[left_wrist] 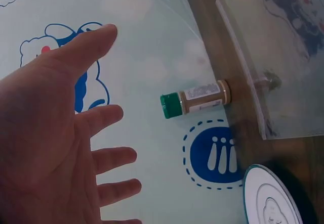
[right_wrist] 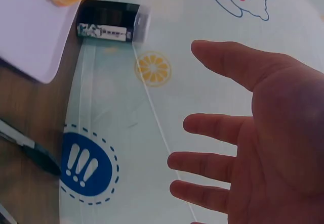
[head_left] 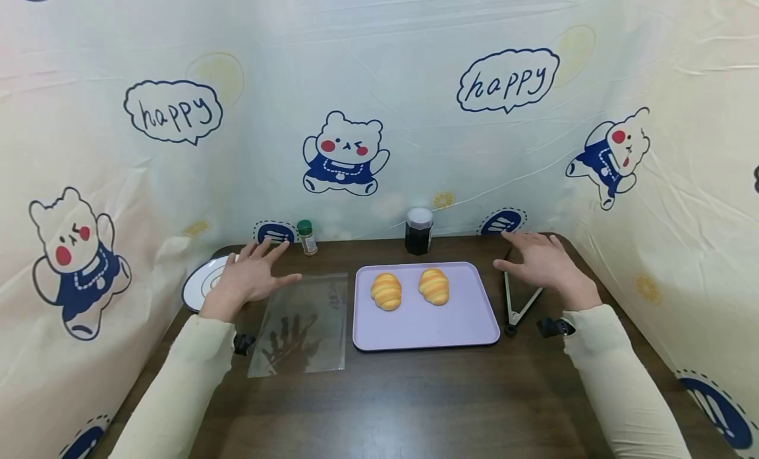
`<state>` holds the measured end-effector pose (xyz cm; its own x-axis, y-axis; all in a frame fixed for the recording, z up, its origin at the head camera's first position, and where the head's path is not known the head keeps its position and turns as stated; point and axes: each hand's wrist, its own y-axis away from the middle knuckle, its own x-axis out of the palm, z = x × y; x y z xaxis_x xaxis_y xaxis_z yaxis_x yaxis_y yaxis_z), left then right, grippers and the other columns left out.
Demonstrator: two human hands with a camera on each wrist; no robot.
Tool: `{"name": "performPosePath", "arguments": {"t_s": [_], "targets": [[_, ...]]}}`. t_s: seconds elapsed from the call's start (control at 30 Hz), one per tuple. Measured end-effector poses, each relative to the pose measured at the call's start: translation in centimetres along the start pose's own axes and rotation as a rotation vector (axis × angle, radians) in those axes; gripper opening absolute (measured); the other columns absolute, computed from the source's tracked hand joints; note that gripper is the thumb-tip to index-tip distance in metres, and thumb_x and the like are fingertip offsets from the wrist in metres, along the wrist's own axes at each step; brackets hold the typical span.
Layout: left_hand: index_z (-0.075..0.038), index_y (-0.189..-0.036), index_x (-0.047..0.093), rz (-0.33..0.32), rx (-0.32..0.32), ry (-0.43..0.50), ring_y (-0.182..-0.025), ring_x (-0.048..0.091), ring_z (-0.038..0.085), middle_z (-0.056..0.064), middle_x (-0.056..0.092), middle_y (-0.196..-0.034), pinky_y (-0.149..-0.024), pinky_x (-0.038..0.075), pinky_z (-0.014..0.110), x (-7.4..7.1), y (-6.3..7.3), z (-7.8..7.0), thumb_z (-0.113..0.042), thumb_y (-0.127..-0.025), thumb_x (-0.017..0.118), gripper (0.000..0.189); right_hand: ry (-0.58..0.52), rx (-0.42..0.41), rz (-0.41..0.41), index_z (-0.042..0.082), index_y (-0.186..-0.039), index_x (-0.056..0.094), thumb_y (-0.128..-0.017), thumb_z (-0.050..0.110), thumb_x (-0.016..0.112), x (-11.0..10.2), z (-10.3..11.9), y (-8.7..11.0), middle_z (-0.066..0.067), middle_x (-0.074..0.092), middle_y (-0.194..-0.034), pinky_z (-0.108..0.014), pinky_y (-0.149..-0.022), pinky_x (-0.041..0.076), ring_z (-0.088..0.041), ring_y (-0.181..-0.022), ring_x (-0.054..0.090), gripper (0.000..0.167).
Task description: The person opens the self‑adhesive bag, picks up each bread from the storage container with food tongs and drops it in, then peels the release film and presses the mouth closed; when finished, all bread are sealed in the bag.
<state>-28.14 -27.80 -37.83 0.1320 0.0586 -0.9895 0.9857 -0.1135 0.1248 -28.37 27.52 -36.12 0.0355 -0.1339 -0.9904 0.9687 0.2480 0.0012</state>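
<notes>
My left hand point(head_left: 249, 278) hovers with fingers spread, holding nothing, near a white plate point(head_left: 198, 284) and a clear flat board or sheet point(head_left: 320, 334), whose glossy surface mirrors a hand. Likewise empty, my right hand point(head_left: 542, 265) is spread above a pair of tongs point(head_left: 524, 307) and hides part of them. Two croissant-shaped rolls point(head_left: 386, 292) point(head_left: 434, 286) lie apart on a lilac tray point(head_left: 427, 330) between the hands. In the left wrist view, the fingers are extended near a green-capped seasoning bottle point(left_wrist: 195, 100). The right wrist view has a dark jar point(right_wrist: 106, 21) beyond the fingertips.
The brown table point(head_left: 415, 400) is bordered by a pale printed cloth point(head_left: 427, 169) behind and at both sides. The bottle and the jar stand at the table's back edge, behind the sheet and the tray.
</notes>
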Motion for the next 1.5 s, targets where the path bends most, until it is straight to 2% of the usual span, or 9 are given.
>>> {"name": "performPosePath", "arguments": {"t_s": [0.13, 0.33, 0.53, 0.67, 0.9, 1.1, 1.33, 1.5], "targets": [[-0.021, -0.161, 0.018, 0.008, 0.011, 0.003, -0.149, 0.01, 0.055, 0.025, 0.012, -0.165, -0.113, 0.014, 0.076, 0.3, 0.0, -0.1, -0.085, -0.085, 0.039, 0.102, -0.017, -0.024, -0.017, 0.006, -0.154, 0.037, -0.096, 0.053, 0.057, 0.2, 0.8, -0.2, -0.03, 0.039, -0.153, -0.07, -0.116, 0.019, -0.052, -0.141, 0.034, 0.077], [-0.019, -0.159, 0.027, 0.023, 0.072, 0.101, -0.146, 0.021, 0.054, 0.025, 0.021, -0.163, -0.113, 0.025, 0.072, 0.7, 0.1, -0.2, -0.062, -0.088, 0.064, 0.091, -0.055, -0.056, -0.036, 0.007, -0.152, 0.04, -0.096, 0.047, 0.059, 0.7, 1.8, -0.5, -0.026, 0.043, -0.153, -0.067, -0.115, 0.028, -0.05, -0.14, 0.038, 0.072], [-0.015, -0.156, 0.035, 0.038, 0.11, 0.202, -0.146, 0.025, 0.051, 0.024, 0.025, -0.162, -0.113, 0.028, 0.068, 1.2, 0.1, 0.0, -0.045, -0.087, 0.074, 0.084, -0.132, -0.06, -0.034, 0.011, -0.15, 0.044, -0.095, 0.048, 0.061, 1.5, 3.1, -0.6, -0.022, 0.046, -0.152, -0.067, -0.111, 0.033, -0.047, -0.14, 0.04, 0.069], [-0.013, -0.153, 0.04, 0.037, 0.116, 0.231, -0.146, 0.028, 0.05, 0.024, 0.027, -0.162, -0.114, 0.029, 0.066, 1.8, 0.0, 0.1, -0.037, -0.086, 0.076, 0.079, -0.171, -0.06, -0.043, 0.013, -0.148, 0.047, -0.094, 0.047, 0.062, 2.3, 4.2, -0.9, -0.02, 0.049, -0.151, -0.067, -0.111, 0.035, -0.044, -0.139, 0.043, 0.065], [-0.01, -0.149, 0.046, 0.023, 0.139, 0.243, -0.143, 0.033, 0.049, 0.025, 0.032, -0.159, -0.113, 0.033, 0.065, 2.7, -0.1, 0.4, -0.031, -0.085, 0.078, 0.074, -0.207, -0.114, -0.063, 0.012, -0.145, 0.052, -0.093, 0.043, 0.066, 3.1, 6.1, -1.2, -0.018, 0.055, -0.146, -0.064, -0.106, 0.042, -0.043, -0.135, 0.048, 0.062], [-0.011, -0.149, 0.046, 0.056, 0.132, 0.271, -0.144, 0.033, 0.048, 0.024, 0.034, -0.158, -0.113, 0.033, 0.065, 3.3, -0.1, 0.8, -0.029, -0.085, 0.078, 0.074, -0.216, -0.152, -0.068, 0.014, -0.142, 0.054, -0.091, 0.043, 0.068, 4.2, 7.8, -1.4, -0.014, 0.06, -0.142, -0.059, -0.102, 0.047, -0.038, -0.129, 0.055, 0.06], [-0.011, -0.148, 0.048, 0.062, 0.141, 0.28, -0.143, 0.035, 0.048, 0.024, 0.037, -0.157, -0.111, 0.034, 0.066, 3.8, 0.2, 1.0, -0.029, -0.084, 0.079, 0.073, -0.221, -0.202, -0.053, 0.014, -0.14, 0.057, -0.091, 0.047, 0.068, 5.6, 9.9, -1.6, -0.013, 0.064, -0.136, -0.062, -0.106, 0.043, -0.036, -0.125, 0.058, 0.06], [-0.01, -0.147, 0.049, 0.064, 0.156, 0.274, -0.142, 0.036, 0.049, 0.026, 0.037, -0.156, -0.112, 0.034, 0.066, 4.2, 0.3, 1.0, -0.029, -0.086, 0.078, 0.071, -0.207, -0.236, -0.057, 0.014, -0.138, 0.059, -0.092, 0.046, 0.067, 6.6, 11.3, -1.9, -0.011, 0.066, -0.133, -0.058, -0.106, 0.045, -0.033, -0.122, 0.06, 0.057]]}}
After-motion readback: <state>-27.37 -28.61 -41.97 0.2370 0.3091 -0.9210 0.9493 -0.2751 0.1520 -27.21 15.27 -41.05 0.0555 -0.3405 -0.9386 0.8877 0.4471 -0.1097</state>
